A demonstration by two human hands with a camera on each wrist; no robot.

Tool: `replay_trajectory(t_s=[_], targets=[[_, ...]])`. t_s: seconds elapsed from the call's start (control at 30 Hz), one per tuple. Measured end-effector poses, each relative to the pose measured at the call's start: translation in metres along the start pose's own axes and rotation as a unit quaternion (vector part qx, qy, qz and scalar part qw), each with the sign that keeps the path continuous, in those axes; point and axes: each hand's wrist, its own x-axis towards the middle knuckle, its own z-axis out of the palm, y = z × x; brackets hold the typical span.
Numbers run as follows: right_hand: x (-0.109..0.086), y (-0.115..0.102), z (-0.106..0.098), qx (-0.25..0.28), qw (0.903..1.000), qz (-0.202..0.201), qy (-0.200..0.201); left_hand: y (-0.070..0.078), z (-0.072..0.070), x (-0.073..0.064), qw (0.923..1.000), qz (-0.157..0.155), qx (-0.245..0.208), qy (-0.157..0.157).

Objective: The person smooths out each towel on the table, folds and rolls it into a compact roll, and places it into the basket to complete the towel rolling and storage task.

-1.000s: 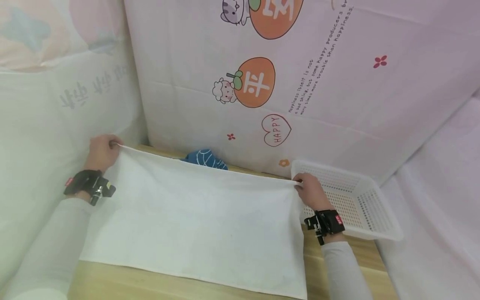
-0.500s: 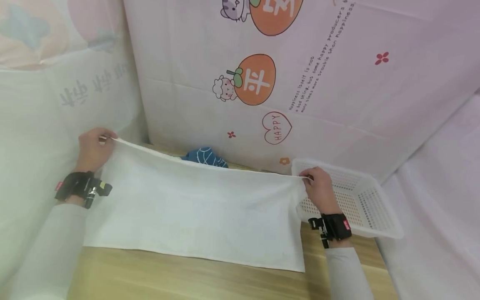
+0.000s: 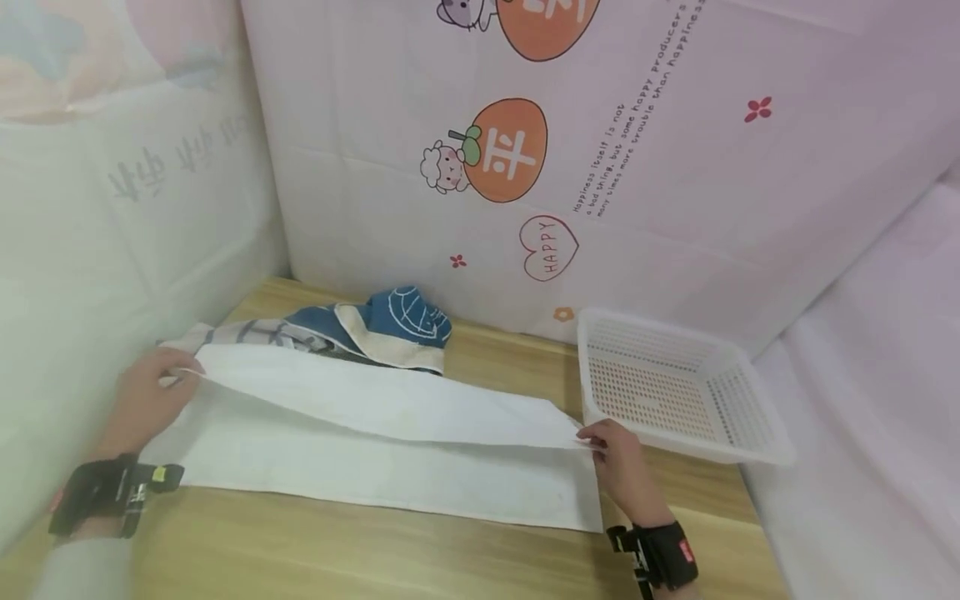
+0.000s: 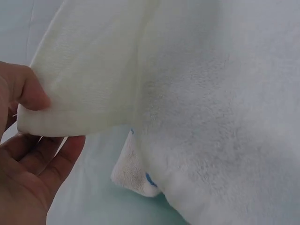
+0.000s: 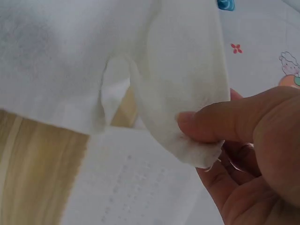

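Note:
A white towel (image 3: 375,475) lies across the wooden table, its far edge lifted and folded back toward the person over its near part. At its left corner, the left hand (image 3: 146,404) pinches the raised edge. The right hand (image 3: 626,471) pinches the opposite corner between thumb and fingers. In the left wrist view, the thumb lies on top of the towel (image 4: 93,70) with fingers beneath. The right wrist view shows the towel's corner (image 5: 187,93) gripped likewise, its fabric hanging in a curved fold. Part of the towel's lower layer is hidden under the fold.
Behind the towel lie a blue and cream patterned cloth (image 3: 408,317) and a striped greyish cloth (image 3: 247,332). A white perforated plastic basket (image 3: 750,454) stands at the right. Printed fabric walls (image 3: 375,208) enclose the wooden table (image 3: 375,554).
Both hands have drawn the far edge toward the person and lowered it, folding the towel over. The near edge slid away from the person, and more of the cloths behind shows.

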Motion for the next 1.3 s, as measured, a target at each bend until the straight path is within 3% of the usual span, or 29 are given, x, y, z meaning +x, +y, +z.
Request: replay_trajectory(t_s=[0.07,0.17,0.2,0.3,0.4,0.47,0.57,0.77,0.9,1.07,1.17,1.3], targets=[[-0.004,-0.003,-0.006,-0.003,0.999,-0.026,0.036,0.001,-0.006,-0.01,0.9991,-0.01,-0.019,0.036],[-0.01,-0.01,-0.019,-0.007,0.9953,-0.059,0.077,0.003,-0.017,-0.025,0.9975,-0.039,-0.027,0.052],[-0.013,-0.012,-0.021,-0.018,0.9947,-0.061,0.081,0.0,-0.019,-0.03,0.9975,-0.048,-0.03,0.042],[-0.026,-0.013,-0.016,-0.025,0.9977,-0.041,0.048,-0.02,-0.021,-0.047,0.9966,-0.073,0.004,-0.039],[-0.04,-0.011,0.0,-0.027,0.999,0.01,-0.033,-0.04,-0.015,-0.06,0.9916,-0.058,0.028,-0.112],[-0.046,-0.01,0.006,-0.009,0.9952,0.042,-0.088,-0.043,-0.011,-0.065,0.9898,-0.041,0.036,-0.132],[-0.051,-0.011,0.007,0.018,0.9868,0.086,-0.136,-0.034,-0.009,-0.066,0.9882,-0.033,0.042,-0.143],[-0.043,-0.006,0.013,0.027,0.983,0.126,-0.131,-0.01,-0.006,-0.054,0.9852,-0.067,0.072,-0.141],[-0.041,0.002,0.028,-0.013,0.9853,0.106,-0.133,-0.013,0.005,-0.053,0.984,-0.066,0.099,-0.132],[-0.043,0.008,0.04,-0.028,0.9843,0.091,-0.149,-0.023,0.017,-0.057,0.9857,-0.06,0.098,-0.123],[-0.041,0.013,0.036,-0.019,0.9784,0.146,-0.146,-0.021,0.016,-0.056,0.985,-0.073,0.093,-0.125],[-0.037,0.025,0.03,-0.021,0.9597,0.244,-0.137,-0.013,0.007,-0.055,0.9798,-0.113,0.09,-0.139]])
